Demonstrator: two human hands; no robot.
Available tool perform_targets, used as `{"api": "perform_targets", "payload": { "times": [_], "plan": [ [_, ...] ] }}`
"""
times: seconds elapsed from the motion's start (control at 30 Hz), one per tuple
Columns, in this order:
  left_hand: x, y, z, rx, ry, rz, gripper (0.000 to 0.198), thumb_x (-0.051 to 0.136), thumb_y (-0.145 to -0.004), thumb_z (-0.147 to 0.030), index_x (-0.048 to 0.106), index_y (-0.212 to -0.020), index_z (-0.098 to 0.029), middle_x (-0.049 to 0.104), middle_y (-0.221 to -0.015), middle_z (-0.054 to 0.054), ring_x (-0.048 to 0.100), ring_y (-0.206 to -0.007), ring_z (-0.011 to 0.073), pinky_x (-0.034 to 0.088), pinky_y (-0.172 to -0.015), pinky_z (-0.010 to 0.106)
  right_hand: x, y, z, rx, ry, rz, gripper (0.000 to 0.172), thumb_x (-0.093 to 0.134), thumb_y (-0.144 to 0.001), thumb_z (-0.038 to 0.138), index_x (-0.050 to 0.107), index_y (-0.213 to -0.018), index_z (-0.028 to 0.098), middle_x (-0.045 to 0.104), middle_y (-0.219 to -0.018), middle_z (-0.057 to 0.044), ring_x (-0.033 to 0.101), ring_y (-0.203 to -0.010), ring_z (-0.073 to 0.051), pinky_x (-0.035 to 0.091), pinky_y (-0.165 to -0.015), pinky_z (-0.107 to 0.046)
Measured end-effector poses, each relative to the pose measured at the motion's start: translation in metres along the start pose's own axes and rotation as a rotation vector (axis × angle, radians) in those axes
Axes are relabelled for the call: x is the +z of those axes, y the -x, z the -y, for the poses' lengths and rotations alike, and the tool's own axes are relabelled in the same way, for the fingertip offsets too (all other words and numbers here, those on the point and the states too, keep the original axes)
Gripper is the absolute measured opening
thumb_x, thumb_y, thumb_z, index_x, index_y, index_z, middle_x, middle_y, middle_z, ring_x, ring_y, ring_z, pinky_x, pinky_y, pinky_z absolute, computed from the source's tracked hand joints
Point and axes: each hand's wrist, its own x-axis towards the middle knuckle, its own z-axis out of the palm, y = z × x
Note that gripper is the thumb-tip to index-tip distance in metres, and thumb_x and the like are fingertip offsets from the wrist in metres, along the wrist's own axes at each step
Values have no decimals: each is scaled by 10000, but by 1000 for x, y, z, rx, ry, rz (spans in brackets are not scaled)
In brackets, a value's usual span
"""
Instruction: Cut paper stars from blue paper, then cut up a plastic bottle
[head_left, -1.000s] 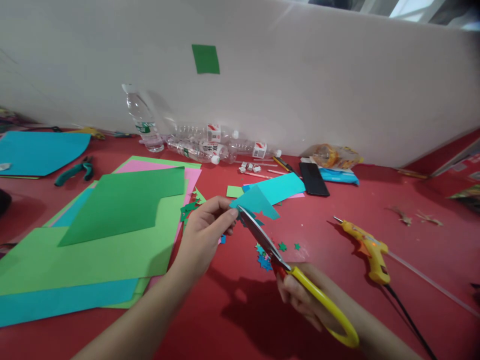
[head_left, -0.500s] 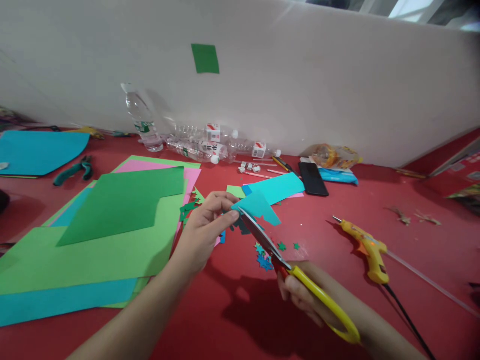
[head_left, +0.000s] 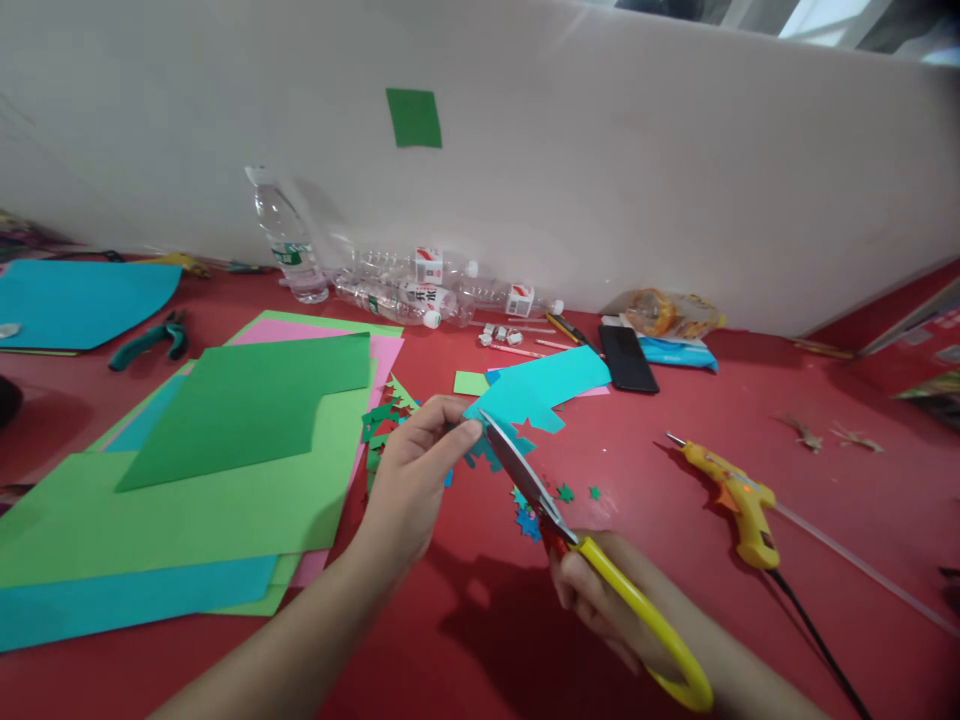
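Pinched left hand, curled right hand

The table is red, the scissors yellow-handled, the cut paper turquoise; near the back edge, the phone is black.

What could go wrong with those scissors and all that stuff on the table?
The scissors point right at the left hand holding the blue paper, so a slip might nip the thumb.

The glue gun shows a little orange light, so it may be hot enough to burn.

The tiny stars lie near the right hand and could get brushed away.
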Motion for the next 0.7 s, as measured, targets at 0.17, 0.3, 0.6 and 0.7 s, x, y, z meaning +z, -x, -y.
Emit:
{"api": "perform_targets", "payload": {
  "times": [0.17,0.3,0.6,0.7],
  "plan": [
    [2,1,3,-14,29,-25,72,615,-848,-220,622,-778,-202,545,-724,-28,498,-725,122,389,-731,254,4,1,4,33,-48,-17,634,406,-776,826,463,-696,200,340,-465,106,257,-334,-31,239,-305,-147],
    [3,2,4,-19,41,-42,64,623,-837,-211,624,-773,-203,563,-733,-28,483,-720,116,381,-723,240,6,4,8,28,-49,-36,640,393,-779,831,463,-707,199,329,-463,106,260,-348,-31,225,-325,-147],
    [6,1,3,-28,30,-54,75,620,-833,-218,614,-761,-199,560,-729,-29,475,-717,113,376,-717,236,10,3,7,21,-98,-48,690,384,-707,890,457,-708,204,326,-444,112,268,-336,-36,213,-325,-164],
    [6,2,4,-28,23,-34,68,616,-838,-218,614,-773,-196,571,-743,-25,481,-726,117,379,-726,245,11,3,7,2,-82,-63,691,367,-725,885,465,-721,201,331,-440,111,280,-337,-38,220,-339,-168]
  ]
}}
